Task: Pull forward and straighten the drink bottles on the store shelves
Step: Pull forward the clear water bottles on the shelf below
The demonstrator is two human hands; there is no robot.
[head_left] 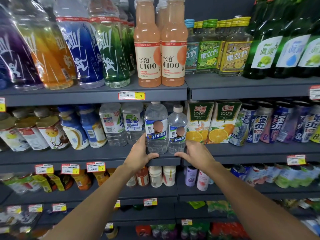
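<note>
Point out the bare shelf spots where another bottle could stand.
Top shelf: a bare strip in front of the square yellow-label bottles, right of the C100 bottles. Middle shelf: bare ledge in front of the orange juice cartons, right of the right hand. Elsewhere bottles stand packed side by side.

Single head cam, wide-angle, facing the drink shelves (pixel 97 97) square-on at arm's reach, tilted slightly down. Centred on the middle shelf; edges bow from lens distortion. No second view.

- Two water bottles (pixel 165 129) stood side by side at middle shelf (pixel 86 155) front edge.
- Juice cartons (pixel 212 122) just right of them.
- Left hand (pixel 138 153) left of bottles, right hand (pixel 195 153) right.
</note>
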